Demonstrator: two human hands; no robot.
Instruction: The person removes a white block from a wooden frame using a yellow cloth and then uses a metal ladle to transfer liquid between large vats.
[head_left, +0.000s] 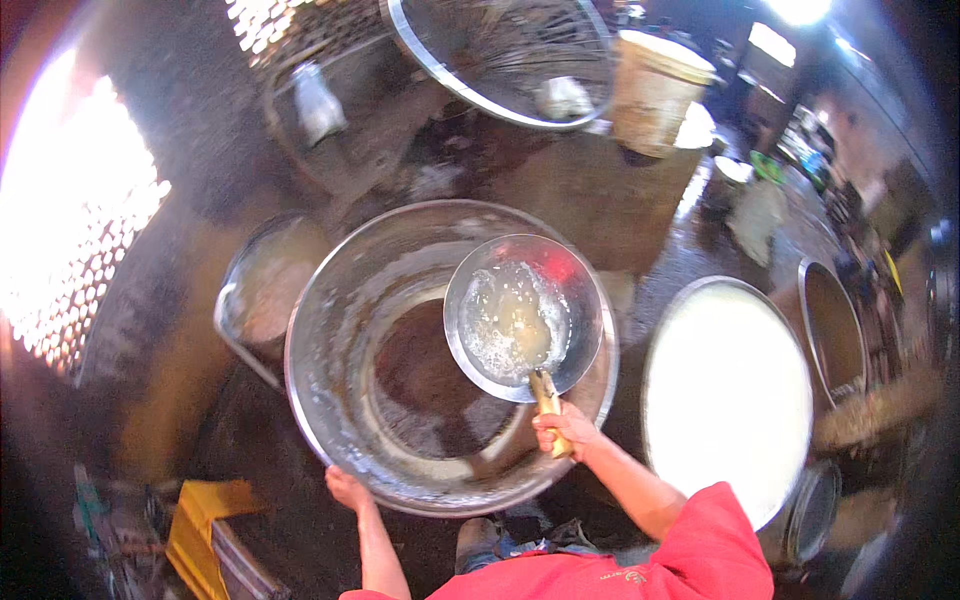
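A wide metal basin (330, 400) stands in front of me, with foamy whitish residue on its inner wall and a dark middle. At its near left rim is my left hand (348, 488), with the fingers closed on the edge. My right hand (566, 431) is wrapped round the short wooden handle (545, 395) of a round metal scoop (470, 350). Over the basin's right half, the scoop is held with its bowl facing up. Some cloudy liquid and white froth lie inside it, and a red reflection shows on its far wall.
Right of the basin is a large round vessel (730, 400) filled with white. A stained bucket (655, 100) and a large metal-rimmed vessel (425, 55) stand at the far side. A handled container (270, 290) is at left, and a yellow object (205, 530) at lower left.
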